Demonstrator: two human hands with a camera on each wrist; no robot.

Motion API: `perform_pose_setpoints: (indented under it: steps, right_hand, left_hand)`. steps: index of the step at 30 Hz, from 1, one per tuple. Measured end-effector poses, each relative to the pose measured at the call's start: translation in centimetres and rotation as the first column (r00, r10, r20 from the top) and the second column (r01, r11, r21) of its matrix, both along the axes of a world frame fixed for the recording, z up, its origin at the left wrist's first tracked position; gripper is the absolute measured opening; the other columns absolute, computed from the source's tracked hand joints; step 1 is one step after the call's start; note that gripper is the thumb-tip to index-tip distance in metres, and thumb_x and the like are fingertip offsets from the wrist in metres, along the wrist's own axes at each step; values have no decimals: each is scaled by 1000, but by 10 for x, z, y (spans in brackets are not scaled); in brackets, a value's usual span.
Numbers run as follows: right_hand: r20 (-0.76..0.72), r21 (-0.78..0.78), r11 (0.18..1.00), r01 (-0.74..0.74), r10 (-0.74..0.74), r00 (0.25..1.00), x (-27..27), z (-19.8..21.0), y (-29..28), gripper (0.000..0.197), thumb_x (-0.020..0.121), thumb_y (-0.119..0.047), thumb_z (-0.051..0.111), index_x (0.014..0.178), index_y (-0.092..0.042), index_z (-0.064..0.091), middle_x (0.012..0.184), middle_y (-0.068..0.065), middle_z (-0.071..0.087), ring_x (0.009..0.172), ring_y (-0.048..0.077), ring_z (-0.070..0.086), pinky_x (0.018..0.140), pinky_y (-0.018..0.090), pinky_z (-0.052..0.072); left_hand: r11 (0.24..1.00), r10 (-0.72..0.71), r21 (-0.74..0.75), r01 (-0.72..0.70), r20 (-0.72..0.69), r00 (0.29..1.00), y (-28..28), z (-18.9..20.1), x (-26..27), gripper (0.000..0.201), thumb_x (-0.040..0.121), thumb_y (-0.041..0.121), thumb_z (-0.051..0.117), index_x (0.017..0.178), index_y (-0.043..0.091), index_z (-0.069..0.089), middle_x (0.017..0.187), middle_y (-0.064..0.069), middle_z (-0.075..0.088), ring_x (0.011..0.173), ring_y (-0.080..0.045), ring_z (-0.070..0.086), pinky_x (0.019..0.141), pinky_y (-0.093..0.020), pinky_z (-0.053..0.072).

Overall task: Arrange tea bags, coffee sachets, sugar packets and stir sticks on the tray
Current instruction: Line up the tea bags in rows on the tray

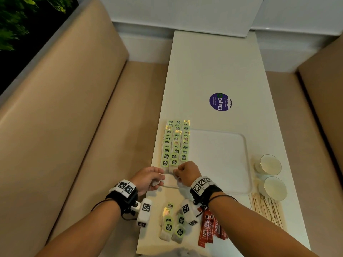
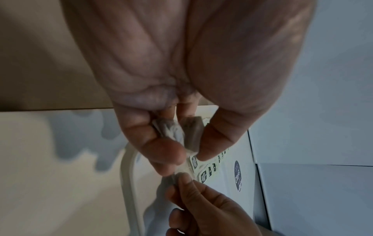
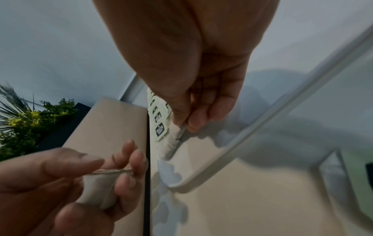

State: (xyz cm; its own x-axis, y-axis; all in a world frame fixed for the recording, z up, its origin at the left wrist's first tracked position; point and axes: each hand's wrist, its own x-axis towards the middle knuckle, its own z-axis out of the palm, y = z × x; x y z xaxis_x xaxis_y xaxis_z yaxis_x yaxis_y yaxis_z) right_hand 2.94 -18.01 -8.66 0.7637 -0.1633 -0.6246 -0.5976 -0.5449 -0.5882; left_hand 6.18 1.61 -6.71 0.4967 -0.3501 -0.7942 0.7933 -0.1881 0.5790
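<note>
Left hand (image 1: pixel 148 179) curled round a spare tea bag (image 3: pixel 98 188) at the near left corner of the tray (image 1: pixel 247 164); right hand (image 1: pixel 187 173) pinching another tea bag (image 3: pixel 171 143) at the near end of the tea-bag rows (image 1: pixel 176 141) along the tray's left side. On the desk (image 1: pixel 213 71) close by: loose tea bags (image 1: pixel 171 225), red coffee sachets (image 1: pixel 209 229), stir sticks (image 1: pixel 267 208) and two cups (image 1: pixel 271 175) right of the tray, a round sticker (image 1: pixel 220 102) beyond.

Both forearms are bare. Each wrist wears a black strap (image 1: pixel 124 198) carrying white blocks printed with black square marker codes (image 1: pixel 201 184). A thin black cable (image 1: pixel 221 196) loops beside the right strap.
</note>
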Motion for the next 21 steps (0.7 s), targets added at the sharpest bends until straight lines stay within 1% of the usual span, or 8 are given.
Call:
perform_pose_setpoints:
  steps: [4,8,9,11,13,15,18,21]
  right_hand:
    - [-20,15,996,84,-83,996,0,1,3,33,92,-21,72,61,-14,64,57,-1,64,42,6,55,38,13,38]
    - [-29,-22,994,109,-110,994,-1,3,3,32,87,-22,76,60,-18,60,57,-3,65,42,4,54,37,14,38]
    - [-25,-19,992,127,-128,992,-1,4,2,30,85,-24,77,63,-19,58,58,-3,65,45,6,57,40,16,43]
    - [16,-21,992,125,-125,992,-1,6,2,28,82,-34,77,69,-20,57,66,0,69,57,13,65,56,28,56]
    - [90,18,998,60,-61,994,-1,10,2,26,86,-40,74,76,-20,59,74,3,71,62,17,66,65,35,57]
    - [175,125,991,-46,24,984,-4,18,2,18,94,-34,67,85,-19,65,78,2,70,57,12,63,65,36,57]
    - [248,257,947,-193,129,960,-7,28,2,14,98,-25,63,106,-19,72,84,-5,70,60,1,61,61,24,54]
    - [276,262,909,-323,251,928,-6,31,-1,28,95,-21,68,123,-23,70,92,-5,66,69,-2,59,65,15,47]
  left_hand:
    - [1000,-21,-9,21,12,1000,1,1,-2,24,88,-3,66,109,7,61,85,-11,63,63,-16,60,48,-20,41]
    - [1000,-18,-20,19,22,1000,-1,6,-4,37,88,-14,53,117,7,60,91,-10,67,62,-15,58,50,-21,38]
    - [999,-8,-33,9,13,1000,-2,8,-4,39,88,-15,51,119,6,60,91,-10,69,62,-15,59,51,-21,38]
    - [998,15,-61,-16,-6,1000,-3,10,-4,40,89,-14,50,122,7,59,94,-11,72,63,-16,60,52,-22,39]
    - [995,35,-96,-37,-29,999,-4,13,-4,43,89,-13,46,125,7,56,99,-16,72,63,-17,60,52,-23,40]
    - [988,44,-143,-51,-46,998,-6,16,-5,48,83,-12,45,127,6,53,103,-20,68,64,-19,60,50,-23,40]
    - [982,28,-187,-35,-41,999,-7,18,-6,68,62,-6,51,129,6,56,100,-18,63,67,-20,57,51,-23,39]
    - [980,0,-198,-6,-31,1000,-8,16,-5,73,58,-5,49,129,9,58,85,-10,62,65,-19,54,49,-23,36]
